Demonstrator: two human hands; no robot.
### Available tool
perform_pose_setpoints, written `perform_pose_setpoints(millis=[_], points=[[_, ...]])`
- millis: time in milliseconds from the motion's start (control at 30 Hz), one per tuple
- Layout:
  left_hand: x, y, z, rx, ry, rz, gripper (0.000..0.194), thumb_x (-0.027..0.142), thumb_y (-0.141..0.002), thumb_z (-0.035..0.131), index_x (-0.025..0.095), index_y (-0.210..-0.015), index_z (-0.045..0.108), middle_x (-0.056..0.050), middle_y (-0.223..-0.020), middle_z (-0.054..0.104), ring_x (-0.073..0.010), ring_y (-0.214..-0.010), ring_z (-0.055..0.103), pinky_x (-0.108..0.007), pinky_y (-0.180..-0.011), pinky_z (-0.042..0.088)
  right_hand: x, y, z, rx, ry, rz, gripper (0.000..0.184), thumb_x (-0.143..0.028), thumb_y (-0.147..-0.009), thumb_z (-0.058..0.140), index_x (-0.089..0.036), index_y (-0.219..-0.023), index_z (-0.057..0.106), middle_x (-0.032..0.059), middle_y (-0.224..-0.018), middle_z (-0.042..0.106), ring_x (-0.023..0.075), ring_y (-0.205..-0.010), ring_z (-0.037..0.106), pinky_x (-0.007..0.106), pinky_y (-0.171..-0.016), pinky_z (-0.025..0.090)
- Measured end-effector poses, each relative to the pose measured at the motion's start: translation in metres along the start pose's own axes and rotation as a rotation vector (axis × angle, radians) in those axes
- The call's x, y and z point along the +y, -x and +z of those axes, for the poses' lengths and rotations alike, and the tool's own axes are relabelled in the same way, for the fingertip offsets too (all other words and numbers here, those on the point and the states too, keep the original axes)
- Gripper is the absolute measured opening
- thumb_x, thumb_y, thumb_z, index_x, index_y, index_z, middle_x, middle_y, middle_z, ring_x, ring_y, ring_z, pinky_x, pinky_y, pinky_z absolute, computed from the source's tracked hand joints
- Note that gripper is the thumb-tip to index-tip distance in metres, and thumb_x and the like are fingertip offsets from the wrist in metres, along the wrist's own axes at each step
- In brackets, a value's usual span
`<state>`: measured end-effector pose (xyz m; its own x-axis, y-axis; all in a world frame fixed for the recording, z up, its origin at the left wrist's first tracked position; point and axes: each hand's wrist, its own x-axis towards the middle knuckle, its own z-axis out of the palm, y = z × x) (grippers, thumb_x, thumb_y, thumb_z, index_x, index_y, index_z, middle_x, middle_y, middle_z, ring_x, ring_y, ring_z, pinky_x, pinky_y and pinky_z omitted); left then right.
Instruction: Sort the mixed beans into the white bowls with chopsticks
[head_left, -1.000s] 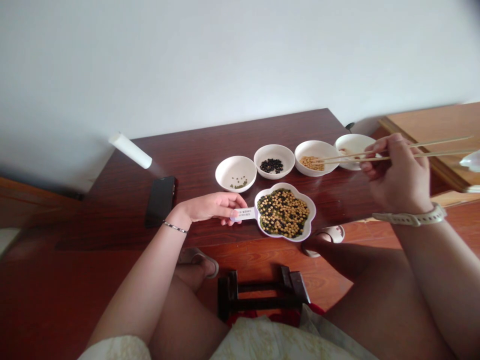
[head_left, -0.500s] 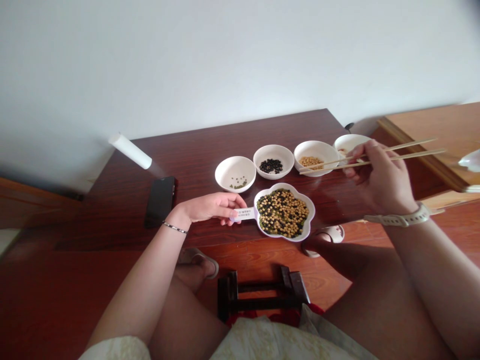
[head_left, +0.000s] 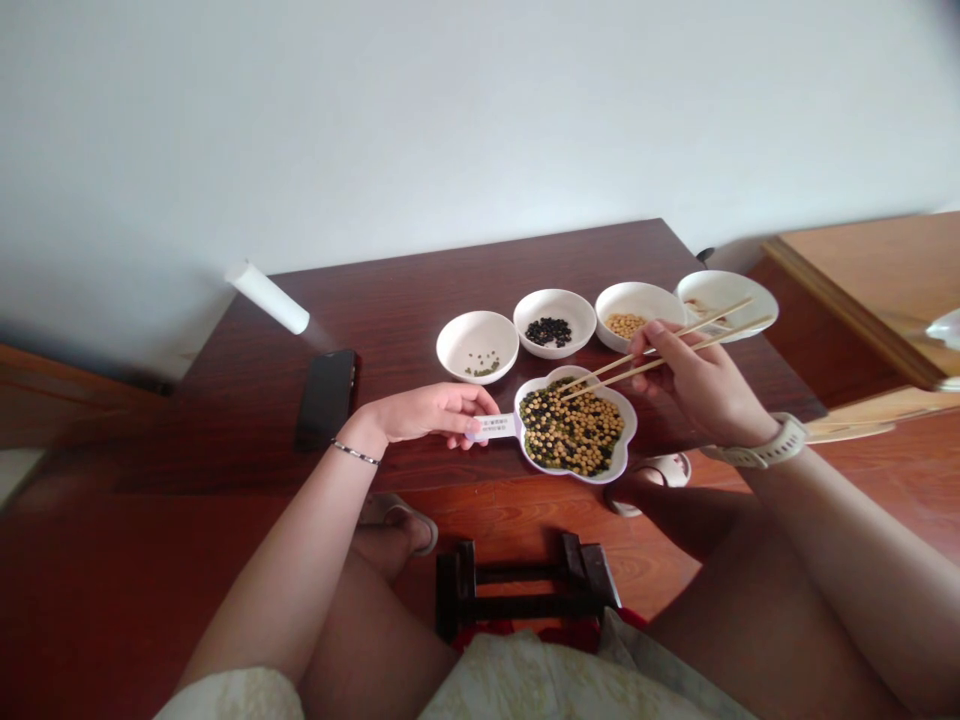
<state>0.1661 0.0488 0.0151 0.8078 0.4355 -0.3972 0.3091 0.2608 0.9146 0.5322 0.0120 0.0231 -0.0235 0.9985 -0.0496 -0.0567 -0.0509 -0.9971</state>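
Note:
My left hand (head_left: 446,412) is closed on the white handle of a flower-shaped dish (head_left: 628,425). Mixed beans (head_left: 574,430), yellow, black and green, fill the dish. In my right hand (head_left: 694,385) is a pair of wooden chopsticks (head_left: 611,372), their tips at the beans in the upper part of the dish. Whether the tips pinch a bean is too small to tell. Behind the dish stand white bowls in a row: one with a few green beans (head_left: 478,330), one with black beans (head_left: 553,305), one with yellow beans (head_left: 643,296), and one with pale brownish pieces (head_left: 739,285).
A black phone (head_left: 326,395) lies at the left of the dark wooden table (head_left: 390,290), near a white cylinder (head_left: 268,298). The wall rises behind the table. To the right stands a lighter wooden piece of furniture (head_left: 862,260). A dark stool (head_left: 525,590) is below, between my legs.
My right hand has moved left and down, bringing the chopstick tips from over the yellow-bean bowl to the beans in the dish. My left hand keeps its hold on the handle.

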Motion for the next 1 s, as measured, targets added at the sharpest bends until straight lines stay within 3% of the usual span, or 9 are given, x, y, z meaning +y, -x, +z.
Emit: perform_pose_setpoints(millis=[767, 1000], points=[[-0.0010, -0.0007, -0.0005, -0.004, -0.004, 0.011, 0.036, 0.034, -0.094, 0.073, 0.016, -0.124, 0.063, -0.012, -0.105, 0.074, -0.0136, -0.079, 0.068, -0.022, -0.064, 0.052, 0.0008, 0.0028, 0.0048, -0.040, -0.033, 0.010, 0.037, -0.055, -0.099, 0.065, -0.021, -0.086, 0.066, 0.0015, -0.064, 0.060, 0.0116, -0.054, 0.056, 0.019, -0.046, 0.047], [-0.0041, -0.0013, -0.0016, -0.003, 0.006, 0.014, 0.036, 0.033, -0.093, 0.074, 0.017, -0.123, 0.064, -0.012, -0.106, 0.074, -0.0138, -0.079, 0.069, -0.022, -0.064, 0.052, -0.0013, 0.0017, 0.0026, 0.012, -0.015, -0.012, 0.038, -0.055, -0.098, 0.067, -0.020, -0.082, 0.066, 0.0020, -0.065, 0.060, 0.0119, -0.052, 0.056, 0.021, -0.045, 0.047]])
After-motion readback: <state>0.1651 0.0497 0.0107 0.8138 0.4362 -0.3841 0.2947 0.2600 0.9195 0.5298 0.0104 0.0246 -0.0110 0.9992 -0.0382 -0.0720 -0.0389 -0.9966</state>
